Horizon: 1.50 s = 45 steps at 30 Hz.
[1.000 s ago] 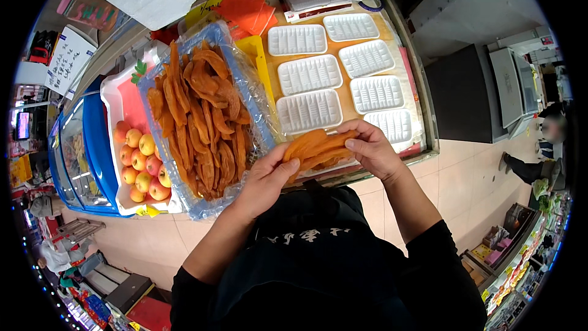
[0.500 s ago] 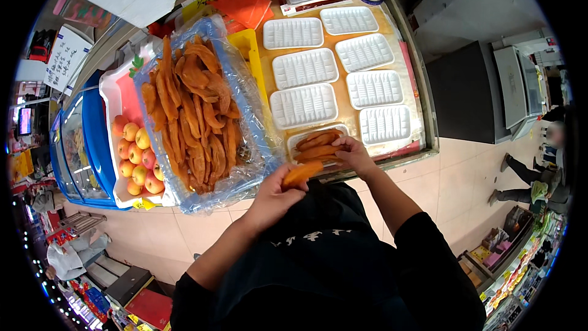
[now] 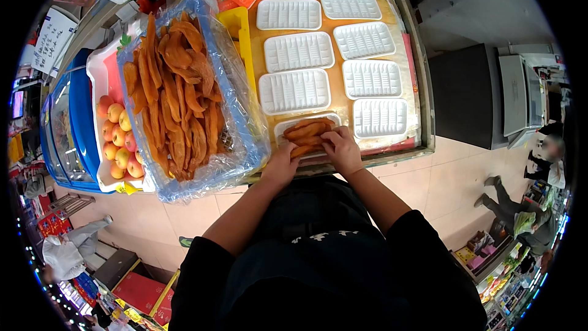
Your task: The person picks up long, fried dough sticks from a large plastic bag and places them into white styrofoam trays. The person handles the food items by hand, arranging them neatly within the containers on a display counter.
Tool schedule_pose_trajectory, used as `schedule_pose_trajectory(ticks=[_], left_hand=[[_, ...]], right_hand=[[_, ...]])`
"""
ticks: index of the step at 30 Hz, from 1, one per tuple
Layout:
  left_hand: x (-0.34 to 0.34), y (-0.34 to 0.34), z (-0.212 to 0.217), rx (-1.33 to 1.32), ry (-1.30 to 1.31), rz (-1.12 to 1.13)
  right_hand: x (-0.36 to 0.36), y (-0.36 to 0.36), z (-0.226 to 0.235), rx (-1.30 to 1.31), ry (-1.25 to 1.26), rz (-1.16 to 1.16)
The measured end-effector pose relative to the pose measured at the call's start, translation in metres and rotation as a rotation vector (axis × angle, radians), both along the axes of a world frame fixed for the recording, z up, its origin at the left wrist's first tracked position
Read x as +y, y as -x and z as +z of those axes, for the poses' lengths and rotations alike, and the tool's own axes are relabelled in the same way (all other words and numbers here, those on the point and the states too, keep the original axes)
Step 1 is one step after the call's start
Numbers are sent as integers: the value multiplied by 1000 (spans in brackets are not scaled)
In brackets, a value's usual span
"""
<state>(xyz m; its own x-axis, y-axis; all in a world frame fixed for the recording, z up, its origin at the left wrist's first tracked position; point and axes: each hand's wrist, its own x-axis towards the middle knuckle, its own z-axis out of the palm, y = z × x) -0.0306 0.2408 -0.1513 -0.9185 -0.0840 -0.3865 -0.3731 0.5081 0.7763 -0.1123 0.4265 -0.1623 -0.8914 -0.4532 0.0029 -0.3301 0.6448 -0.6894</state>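
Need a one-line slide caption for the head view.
Both hands, left hand and right hand, press orange dried fruit strips into a white foam tray beside empty trays.

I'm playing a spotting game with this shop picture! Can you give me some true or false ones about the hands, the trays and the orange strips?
1. Both hands are at the nearest white tray. True.
2. That tray is empty. False: orange strips lie in it.
3. The other white trays hold strips too. False: they are empty.
4. The big pile of strips lies on clear plastic. True.
5. Round fruit sits left of the pile. True.
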Motion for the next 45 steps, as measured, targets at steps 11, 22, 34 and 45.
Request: schedule_pose_trajectory(ticks=[11, 22, 34, 45], left_hand=[[9, -4, 49, 171, 91, -94], [11, 16, 43, 322, -44, -21], [9, 51, 3, 212, 370, -150], [16, 44, 28, 341, 120, 333]], right_hand=[[25, 2, 39, -555, 379, -35], [64, 30, 54, -1294, 887, -255], [91, 29, 39, -1251, 1014, -471], [34, 43, 31, -1004, 597, -50]])
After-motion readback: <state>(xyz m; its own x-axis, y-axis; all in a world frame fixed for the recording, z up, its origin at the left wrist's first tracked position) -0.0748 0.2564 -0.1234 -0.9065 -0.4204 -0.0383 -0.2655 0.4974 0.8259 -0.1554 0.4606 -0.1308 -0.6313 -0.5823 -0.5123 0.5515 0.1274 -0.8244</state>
